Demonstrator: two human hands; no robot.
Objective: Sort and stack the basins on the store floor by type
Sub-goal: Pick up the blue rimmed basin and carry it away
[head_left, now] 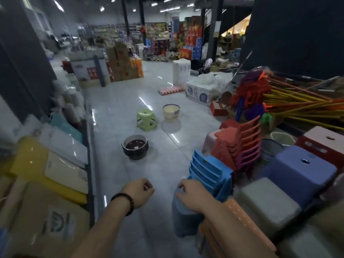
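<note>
Two basin stacks out on the tiled floor (pixel 115 112): a dark brown stack of basins (pixel 135 146) in the near middle of the aisle, and a cream stack of basins (pixel 171 111) with a blue rim farther back, well apart from it. A green plastic stool (pixel 146 120) stands just beside the cream one. Both hands are out front and low, neither holding anything: left hand (pixel 138 192), beaded bracelet (pixel 124 201) on the wrist, fingers curled loosely in; right hand (pixel 191 194) likewise curled, hovering over a pale blue stool (pixel 183 218). To the right, stacked blue chairs (pixel 208 172) and red chairs (pixel 240 146).
</note>
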